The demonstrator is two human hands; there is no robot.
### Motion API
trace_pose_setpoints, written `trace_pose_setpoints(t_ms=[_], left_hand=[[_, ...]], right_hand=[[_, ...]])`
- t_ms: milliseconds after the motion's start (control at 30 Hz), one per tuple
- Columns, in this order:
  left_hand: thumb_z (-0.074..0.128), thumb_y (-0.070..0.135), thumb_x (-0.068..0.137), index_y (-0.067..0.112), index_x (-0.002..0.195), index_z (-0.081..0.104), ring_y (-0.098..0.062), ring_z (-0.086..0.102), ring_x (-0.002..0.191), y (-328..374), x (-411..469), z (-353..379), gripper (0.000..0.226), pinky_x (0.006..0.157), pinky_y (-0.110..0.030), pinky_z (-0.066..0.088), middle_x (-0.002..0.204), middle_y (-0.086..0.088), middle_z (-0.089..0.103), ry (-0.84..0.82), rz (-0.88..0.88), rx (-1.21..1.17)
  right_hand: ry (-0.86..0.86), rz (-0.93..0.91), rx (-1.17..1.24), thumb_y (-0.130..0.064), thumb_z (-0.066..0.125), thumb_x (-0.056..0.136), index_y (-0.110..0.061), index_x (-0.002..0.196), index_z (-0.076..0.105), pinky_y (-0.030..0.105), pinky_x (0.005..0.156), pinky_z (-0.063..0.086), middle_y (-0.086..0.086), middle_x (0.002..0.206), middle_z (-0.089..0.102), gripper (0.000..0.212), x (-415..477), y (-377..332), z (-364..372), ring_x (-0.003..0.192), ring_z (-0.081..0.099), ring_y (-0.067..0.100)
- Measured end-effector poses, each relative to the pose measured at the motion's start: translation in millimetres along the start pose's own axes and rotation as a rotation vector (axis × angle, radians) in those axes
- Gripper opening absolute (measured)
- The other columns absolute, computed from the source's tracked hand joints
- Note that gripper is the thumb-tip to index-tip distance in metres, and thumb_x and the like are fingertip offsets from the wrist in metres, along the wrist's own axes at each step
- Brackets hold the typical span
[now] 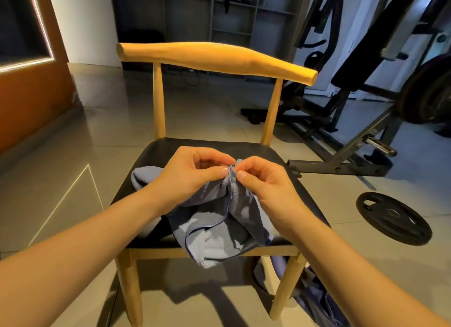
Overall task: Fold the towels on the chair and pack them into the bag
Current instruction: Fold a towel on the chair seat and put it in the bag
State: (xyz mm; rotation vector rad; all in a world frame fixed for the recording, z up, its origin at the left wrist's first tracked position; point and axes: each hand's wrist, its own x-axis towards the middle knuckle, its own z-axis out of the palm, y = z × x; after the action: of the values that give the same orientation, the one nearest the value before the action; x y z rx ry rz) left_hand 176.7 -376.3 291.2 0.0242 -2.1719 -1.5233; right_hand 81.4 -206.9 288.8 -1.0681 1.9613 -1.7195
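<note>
A grey-blue towel (214, 231) hangs bunched over the black seat of a wooden chair (214, 58). My left hand (188, 175) and my right hand (263, 182) meet above the seat, each pinching the towel's hemmed edge between thumb and forefinger at almost the same spot. The cloth droops from that pinch past the seat's front edge. More grey-blue cloth (144, 176) lies on the seat behind my left wrist. A blue-grey fabric item (314, 295), possibly the bag, lies on the floor by the chair's right front leg.
A black weight plate (393, 218) lies on the tiled floor to the right. A weight bench frame (346, 165) and gym machine stand behind it. An orange wall (31, 102) is at the left, dark shelving at the back.
</note>
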Motion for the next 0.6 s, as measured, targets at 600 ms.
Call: trace_pose_setpoints(t_ms=[600], left_hand=[[0.075, 0.014, 0.085, 0.033, 0.095, 0.070, -0.018, 0.064, 0.079, -22, 0, -24, 0.022, 0.075, -0.043, 0.059, 0.081, 0.007, 0.065, -0.164, 0.032, 0.545]], right_hand=[[0.088, -0.053, -0.146, 0.004, 0.063, 0.090, -0.009, 0.080, 0.070, 0.025, 0.066, 0.052, 0.010, 0.077, 0.069, 0.018, 1, 5, -45, 0.073, 0.065, 0.017]])
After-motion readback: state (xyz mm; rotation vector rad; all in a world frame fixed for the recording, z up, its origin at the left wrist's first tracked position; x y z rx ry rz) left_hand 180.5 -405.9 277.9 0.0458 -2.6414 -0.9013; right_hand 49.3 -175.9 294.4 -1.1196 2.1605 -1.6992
